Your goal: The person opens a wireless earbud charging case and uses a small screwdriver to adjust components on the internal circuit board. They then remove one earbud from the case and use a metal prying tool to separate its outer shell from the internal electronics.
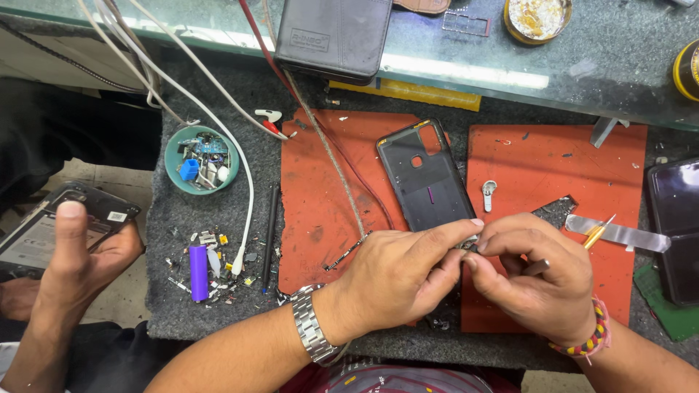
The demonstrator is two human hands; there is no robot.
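Observation:
My left hand (399, 276), with a metal watch on the wrist, pinches a small dark part (468, 247) between thumb and forefinger. My right hand (540, 275), wearing a beaded bracelet, meets it from the right and grips the same small part; a thin yellow-handled tool (598, 233) sticks out beyond its fingers. Both hands hover over the gap between two orange mats (320, 196). Just above them lies a black phone back cover (426, 178), inner side up. The part itself is mostly hidden by my fingers.
Another person's hand (80, 255) at the left holds an opened phone (36, 233). A teal bowl of small parts (202, 158), a purple cylinder (198, 271), white cables (240, 167), a metal strip (626, 234), a dark phone (677, 225) and a black case (331, 36) lie around.

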